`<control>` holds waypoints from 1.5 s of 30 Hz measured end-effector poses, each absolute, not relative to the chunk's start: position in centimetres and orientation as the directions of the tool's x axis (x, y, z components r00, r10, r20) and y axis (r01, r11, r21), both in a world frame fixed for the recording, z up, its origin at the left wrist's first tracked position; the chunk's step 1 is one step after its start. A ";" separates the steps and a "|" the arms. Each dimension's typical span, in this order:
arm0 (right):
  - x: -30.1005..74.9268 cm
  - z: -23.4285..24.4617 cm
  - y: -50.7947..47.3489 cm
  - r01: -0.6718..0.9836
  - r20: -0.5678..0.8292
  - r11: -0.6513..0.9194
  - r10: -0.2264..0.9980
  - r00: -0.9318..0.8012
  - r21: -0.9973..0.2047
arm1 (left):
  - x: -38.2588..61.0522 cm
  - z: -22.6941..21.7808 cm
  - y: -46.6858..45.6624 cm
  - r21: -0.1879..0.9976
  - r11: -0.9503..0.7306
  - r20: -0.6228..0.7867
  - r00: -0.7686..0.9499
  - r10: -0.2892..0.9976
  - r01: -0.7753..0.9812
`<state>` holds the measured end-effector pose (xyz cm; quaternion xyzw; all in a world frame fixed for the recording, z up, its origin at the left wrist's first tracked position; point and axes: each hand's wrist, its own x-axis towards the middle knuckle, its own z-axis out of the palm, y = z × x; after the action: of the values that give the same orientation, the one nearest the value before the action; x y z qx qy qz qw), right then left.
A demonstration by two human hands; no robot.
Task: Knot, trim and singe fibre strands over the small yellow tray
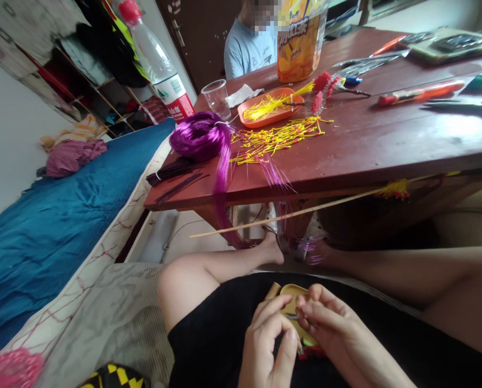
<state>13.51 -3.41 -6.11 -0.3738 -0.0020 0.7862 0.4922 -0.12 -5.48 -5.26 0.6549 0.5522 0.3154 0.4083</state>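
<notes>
Over my lap my left hand [265, 334] is closed in a loose pinch, with thumb and index fingertips close together. My right hand [333, 320] is also closed, its thumb pressed against the fingers. Whatever either pinch holds is too small or hidden to make out. Beneath the fingers rests a yellow rounded tray or lid [292, 291], partly covered by both hands. Small red and green bits [311, 347] show between the wrists.
On the red table [357, 140] lie purple fibre [202, 137], yellow stamens [273, 143] and an orange dish [244, 121]. A thin stick [285, 215] juts past its front edge. Bottles [166, 75], a cup [216, 99] and a seated person [249, 46] are beyond.
</notes>
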 end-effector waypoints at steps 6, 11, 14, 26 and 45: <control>14.2 -5.9 -4.2 -0.345 -0.391 -0.451 0.891 -0.232 -0.823 | -0.2 -4.5 -5.1 0.902 0.075 -0.109 0.055 0.993 0.425; 14.5 -7.2 -4.8 0.220 -0.086 -0.044 0.979 -0.182 -0.974 | -0.3 -4.4 -4.9 0.920 0.089 -0.108 0.029 0.994 0.382; 14.5 -7.0 -4.6 0.360 0.123 0.199 0.967 -0.223 -0.911 | -0.1 -4.6 -4.9 0.928 0.071 -0.095 0.049 0.994 0.366; 14.4 -6.0 -4.0 0.451 0.394 0.459 0.888 -0.236 -0.765 | 0.1 -4.4 -4.7 0.822 -0.025 -0.061 0.133 0.989 0.569; 15.0 -7.2 -4.6 0.436 0.389 0.417 0.908 -0.158 -0.797 | -0.7 -3.7 -4.9 0.822 -0.061 -0.022 0.138 0.990 0.567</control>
<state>15.05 -4.62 -7.22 -0.4708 -0.7137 0.2640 0.4465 -0.72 -4.87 -3.69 0.6648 0.5854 0.2972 0.3563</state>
